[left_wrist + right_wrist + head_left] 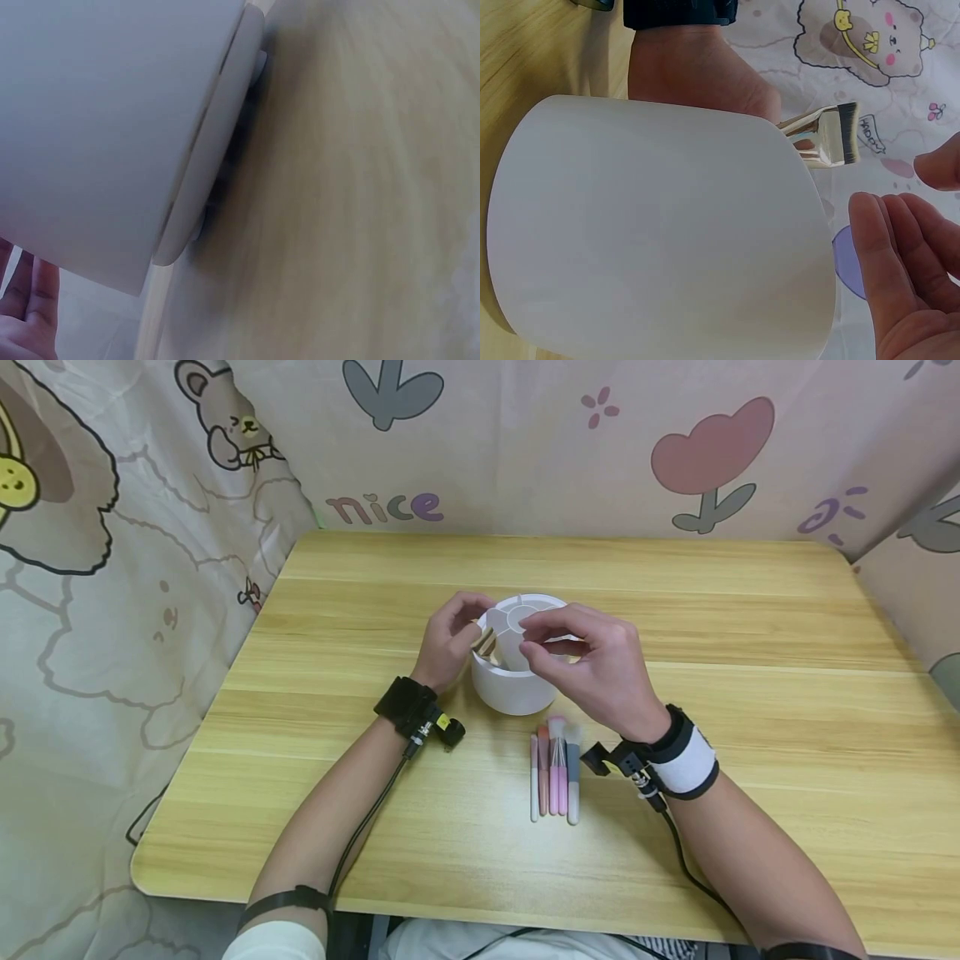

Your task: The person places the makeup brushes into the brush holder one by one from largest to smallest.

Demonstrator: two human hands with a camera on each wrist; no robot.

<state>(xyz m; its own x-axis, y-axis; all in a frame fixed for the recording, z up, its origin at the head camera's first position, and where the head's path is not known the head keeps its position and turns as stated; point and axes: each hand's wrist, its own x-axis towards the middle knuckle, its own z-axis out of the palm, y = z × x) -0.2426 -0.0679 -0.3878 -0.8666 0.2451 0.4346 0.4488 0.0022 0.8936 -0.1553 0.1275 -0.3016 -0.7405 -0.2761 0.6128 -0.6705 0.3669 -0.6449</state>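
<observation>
A round white makeup brush holder (516,693) stands on the table, its top split into compartments. In the head view my left hand (453,639) holds its left rim, thumb at the near side and fingers farther back. Several brushes stand at that rim; the right wrist view shows a flat dark-bristled brush (830,135) with a shiny ferrule. Over the right part of the holder hovers my right hand (592,656), its fingers bent. The right wrist view shows that hand's thumb apart from the fingers (889,259), with nothing visible between. The holder's footed base (214,142) shows in the left wrist view.
Several makeup brushes (555,768) in pink, white and grey-blue lie side by side in front of the holder. The wooden table (750,635) meets a printed curtain (525,460) at the back and left.
</observation>
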